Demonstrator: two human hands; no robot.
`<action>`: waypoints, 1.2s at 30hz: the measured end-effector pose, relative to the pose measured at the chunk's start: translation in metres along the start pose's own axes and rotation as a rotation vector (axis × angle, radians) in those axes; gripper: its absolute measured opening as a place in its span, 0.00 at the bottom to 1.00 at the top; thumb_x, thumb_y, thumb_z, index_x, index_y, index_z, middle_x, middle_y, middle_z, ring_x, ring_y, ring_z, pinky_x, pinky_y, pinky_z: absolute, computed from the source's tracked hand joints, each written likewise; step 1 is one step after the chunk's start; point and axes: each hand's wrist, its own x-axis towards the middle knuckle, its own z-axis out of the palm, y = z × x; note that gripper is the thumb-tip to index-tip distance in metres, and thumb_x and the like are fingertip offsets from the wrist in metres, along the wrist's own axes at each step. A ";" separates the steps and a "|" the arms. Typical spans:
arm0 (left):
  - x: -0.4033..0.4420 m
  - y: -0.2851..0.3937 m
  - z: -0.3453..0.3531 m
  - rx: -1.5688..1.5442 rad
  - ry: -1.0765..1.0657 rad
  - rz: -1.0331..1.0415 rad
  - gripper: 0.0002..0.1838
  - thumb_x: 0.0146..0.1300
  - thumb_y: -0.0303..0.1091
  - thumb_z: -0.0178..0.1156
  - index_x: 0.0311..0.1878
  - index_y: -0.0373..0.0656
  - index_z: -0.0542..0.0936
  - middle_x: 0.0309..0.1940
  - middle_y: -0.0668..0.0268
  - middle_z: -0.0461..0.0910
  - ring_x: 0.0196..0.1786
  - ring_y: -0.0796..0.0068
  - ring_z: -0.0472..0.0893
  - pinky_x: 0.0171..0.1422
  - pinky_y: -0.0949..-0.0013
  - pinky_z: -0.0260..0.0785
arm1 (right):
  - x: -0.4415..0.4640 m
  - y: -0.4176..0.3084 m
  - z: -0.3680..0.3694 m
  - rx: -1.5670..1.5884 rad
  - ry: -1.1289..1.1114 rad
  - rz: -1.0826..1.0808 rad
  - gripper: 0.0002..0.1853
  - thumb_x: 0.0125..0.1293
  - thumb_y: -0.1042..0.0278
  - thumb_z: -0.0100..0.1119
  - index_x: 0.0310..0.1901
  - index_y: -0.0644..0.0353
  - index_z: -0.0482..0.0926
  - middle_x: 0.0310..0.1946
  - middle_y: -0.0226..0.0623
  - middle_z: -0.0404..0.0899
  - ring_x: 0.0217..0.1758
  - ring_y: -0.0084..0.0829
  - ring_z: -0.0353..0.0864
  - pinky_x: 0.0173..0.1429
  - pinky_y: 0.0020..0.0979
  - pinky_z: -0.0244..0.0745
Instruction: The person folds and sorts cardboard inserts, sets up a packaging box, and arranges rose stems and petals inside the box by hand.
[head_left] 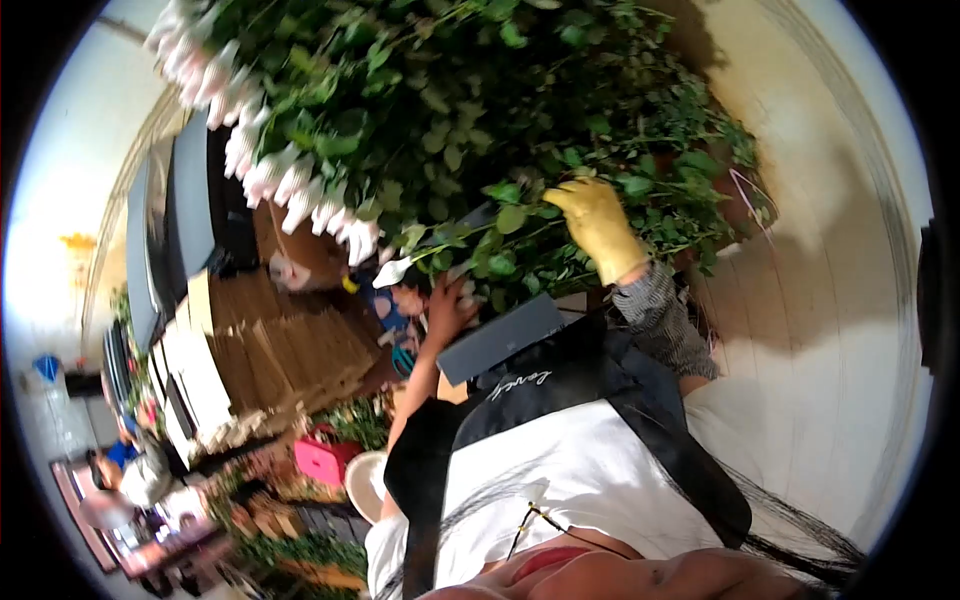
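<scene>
A single white rose (393, 272) lies in front of a large leafy pile of roses (440, 130), its bud pointing left. Its leafy stem runs right and up to my right hand (597, 225), which wears a yellow glove. The gloved fingers are curled closed on the stem among the leaves. My left hand (451, 308) is bare and sits just below the stem near the bud. Its fingers look slightly apart, and leaves partly hide their tips. Directly below the hands is a dark grey box-like piece (503, 338) at the front of my black apron (520, 385).
White wrapped rose heads (300, 190) line the pile's left edge. Stacked brown cardboard (285, 345) stands to the left, with a pink container (325, 458) and a white bucket (367, 485) below. Another person (145, 475) is at lower left. A pale wall (830, 220) rises at right.
</scene>
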 end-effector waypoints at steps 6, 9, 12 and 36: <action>0.009 0.028 -0.027 -0.105 -0.326 -0.388 0.36 0.47 0.38 0.73 0.63 0.47 0.75 0.49 0.50 0.78 0.53 0.45 0.77 0.53 0.50 0.71 | -0.071 0.046 0.046 0.161 -0.147 0.078 0.16 0.56 0.81 0.58 0.45 0.54 0.86 0.33 0.40 0.84 0.37 0.44 0.83 0.43 0.40 0.79; 0.004 0.015 -0.017 0.097 -0.085 -0.086 0.34 0.50 0.41 0.73 0.62 0.46 0.77 0.53 0.48 0.72 0.50 0.45 0.76 0.52 0.48 0.71 | -0.083 0.042 0.057 -0.090 -0.225 0.079 0.16 0.56 0.80 0.57 0.44 0.55 0.86 0.34 0.41 0.84 0.37 0.45 0.83 0.43 0.40 0.79; 0.002 0.020 -0.018 0.130 -0.056 -0.026 0.33 0.52 0.43 0.74 0.63 0.47 0.76 0.53 0.49 0.72 0.50 0.45 0.76 0.52 0.47 0.72 | -0.063 0.022 0.059 -0.232 -0.027 0.147 0.14 0.63 0.72 0.52 0.46 0.60 0.85 0.48 0.45 0.84 0.52 0.45 0.82 0.57 0.38 0.77; -0.069 0.020 -0.058 -0.273 0.233 -0.841 0.19 0.71 0.45 0.56 0.47 0.36 0.83 0.38 0.49 0.84 0.44 0.50 0.84 0.48 0.58 0.75 | 0.034 -0.109 0.039 0.775 -1.115 -0.091 0.27 0.70 0.62 0.58 0.69 0.56 0.69 0.65 0.40 0.75 0.70 0.38 0.71 0.72 0.38 0.65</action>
